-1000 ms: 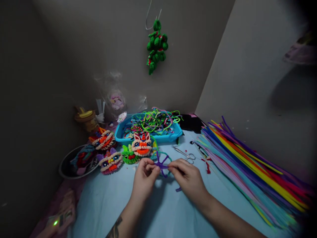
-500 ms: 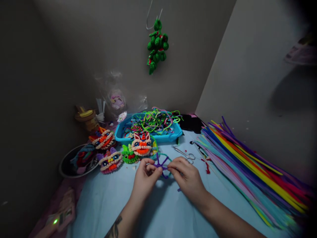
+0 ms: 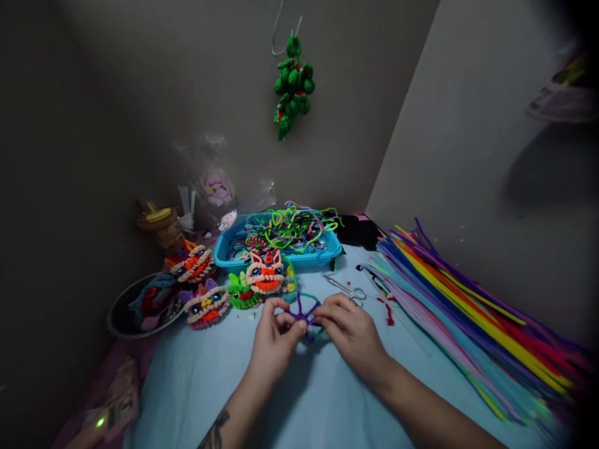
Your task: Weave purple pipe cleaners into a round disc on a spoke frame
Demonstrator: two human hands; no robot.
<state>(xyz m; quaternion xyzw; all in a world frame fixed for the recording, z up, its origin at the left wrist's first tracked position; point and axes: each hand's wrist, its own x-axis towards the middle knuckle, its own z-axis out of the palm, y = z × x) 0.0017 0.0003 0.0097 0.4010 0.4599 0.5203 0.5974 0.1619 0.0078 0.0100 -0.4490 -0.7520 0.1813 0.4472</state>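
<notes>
Head view, left hand (image 3: 276, 338) pinching purple spokes (image 3: 302, 316), right hand (image 3: 354, 330) pinching their edge

The left hand (image 3: 276, 333) and right hand (image 3: 353, 327) hide parts of the spoked purple fuzzy-wire piece (image 3: 300, 305). The multicoloured bundle of fuzzy stems (image 3: 458, 299) fades into shadow rightward. At near left, the pink device with a green light (image 3: 116, 396) is blurred.

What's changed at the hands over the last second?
The purple strand end poking out below the right hand has gone from sight, and the purple star sits slightly lower in view. The left hand and right still pinch it. Scissors and blue tray stayed put.
</notes>
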